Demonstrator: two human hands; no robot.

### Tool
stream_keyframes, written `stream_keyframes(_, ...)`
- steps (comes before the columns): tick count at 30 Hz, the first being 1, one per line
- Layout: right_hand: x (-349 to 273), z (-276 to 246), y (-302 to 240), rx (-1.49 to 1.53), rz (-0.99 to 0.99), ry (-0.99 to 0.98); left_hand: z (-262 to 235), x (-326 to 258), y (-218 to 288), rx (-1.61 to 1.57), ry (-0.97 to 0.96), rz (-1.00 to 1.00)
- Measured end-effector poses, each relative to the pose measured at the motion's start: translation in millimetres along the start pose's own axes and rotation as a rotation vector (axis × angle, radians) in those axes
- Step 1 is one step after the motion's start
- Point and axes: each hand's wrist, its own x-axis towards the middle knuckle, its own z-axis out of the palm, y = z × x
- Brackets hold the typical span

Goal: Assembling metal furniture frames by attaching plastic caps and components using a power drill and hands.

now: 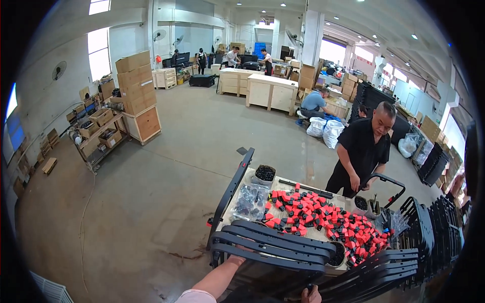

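Note:
A stack of black curved metal frames (275,247) lies at the near edge of the worktable (236,207). My left hand (236,259) reaches in beneath the left part of these bars, touching or close to them; its fingers are mostly hidden by the bars. Lower down, my right hand (311,295) is closed around the dark end of a black frame near the bottom of the view. Just beyond the bars, a heap of red-and-black plastic parts (316,212) covers much of the tabletop. A tub of small black parts (337,252) stands near the stack's right end.
Across the table, a co-worker in black (365,151) handles a black bar (386,178). Clear plastic bags (250,199) and a tub of black parts (264,173) sit at the table's left. More black frames (419,222) stand at the right. A cart with boxes (98,134) is farther left.

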Motion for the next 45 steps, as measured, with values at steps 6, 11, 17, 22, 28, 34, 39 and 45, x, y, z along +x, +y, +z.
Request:
stream_keyframes(6,-11,-7,14,0.011,0.043,-0.053,-61,-74,87,-0.909,-0.246,-0.694)
stream_keyframes(11,-9,-7,40,-0.044,-0.112,0.024,-60,-133,147,-1.707,-0.421,-0.892)
stream_keyframes(17,35,-16,19,-0.041,-0.074,-0.182,-130,-90,176,-1.975,-0.372,-0.737)
stream_keyframes(22,37,-14,25,-0.023,-0.034,-0.24,-121,-109,190,-2.333,-0.335,-0.845)
stream_keyframes(28,21,-20,36,0.042,-0.102,-0.198,-133,-137,221,-2.393,-0.325,-0.905)
stream_keyframes(34,18,-19,41,0.067,-0.145,-0.178,-139,-133,238,-2.247,-0.263,-0.836)
stream_keyframes(39,20,-21,37,0.084,-0.125,-0.201,-140,-122,246,-2.036,-0.225,-0.757)
stream_keyframes(45,22,-26,29,0.055,-0.053,-0.217,-120,-110,248,-1.866,-0.309,-0.75)
